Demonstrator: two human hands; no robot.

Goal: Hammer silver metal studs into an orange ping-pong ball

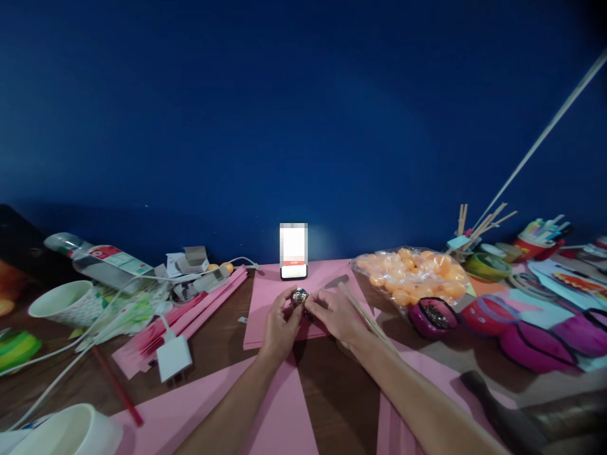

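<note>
Shiny round piece (300,295): over the pink paper (265,316) at the middle of the table (332,404), between both hands.
Left hand (281,323): thumb and fingers clamped on the piece's left side.
Right hand (336,314): thumb and forefinger pinched on its right side.
Phone (294,253): upright near the paper's far edge, screen lit.
Clear bag (412,275): orange balls inside, towards the table's far edge, right of the paper.
Purple bowl (432,318): small dark bits inside, just beside the bag's near edge.
Red cup (527,249): pens inside, near the far right corner.
Bottle (116,260): clear, lying tilted towards the far left corner.
Patterned cup (66,300): left edge, pale inner wall showing.
White cup (78,433): near left corner; contents unclear.
</note>
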